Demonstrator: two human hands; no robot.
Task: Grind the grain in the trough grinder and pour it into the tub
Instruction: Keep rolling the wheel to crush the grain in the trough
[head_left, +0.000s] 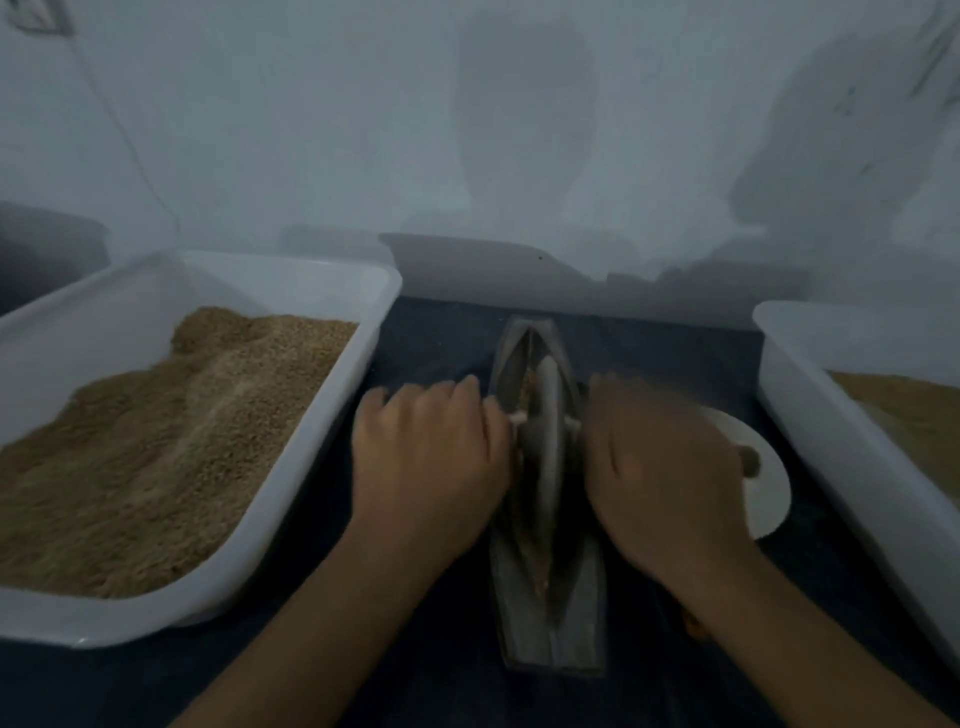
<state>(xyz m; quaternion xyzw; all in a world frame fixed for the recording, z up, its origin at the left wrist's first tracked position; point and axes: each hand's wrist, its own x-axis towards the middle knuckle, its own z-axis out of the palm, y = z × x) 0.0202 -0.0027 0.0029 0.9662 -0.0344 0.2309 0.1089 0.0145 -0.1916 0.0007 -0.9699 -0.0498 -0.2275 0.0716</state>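
A dark table runs up to a pale wall at the far side. The big white tub on the left, heaped with tan ground grain, is cut off by the left edge of the view; a second white tub on the right is cut off too, only a corner of its tan fill showing. Between them lies the long grey trough grinder, pointing near to far, with its grinding wheel standing on edge in the groove and a little brown grain beside it. The left hand and right hand sit just beside the wheel on either side, fingers curled over its pale axle handle, mostly hidden; the right hand is blurred. A white round plate behind the right hand is partly covered, with a small brown thing on it too blurred to tell.
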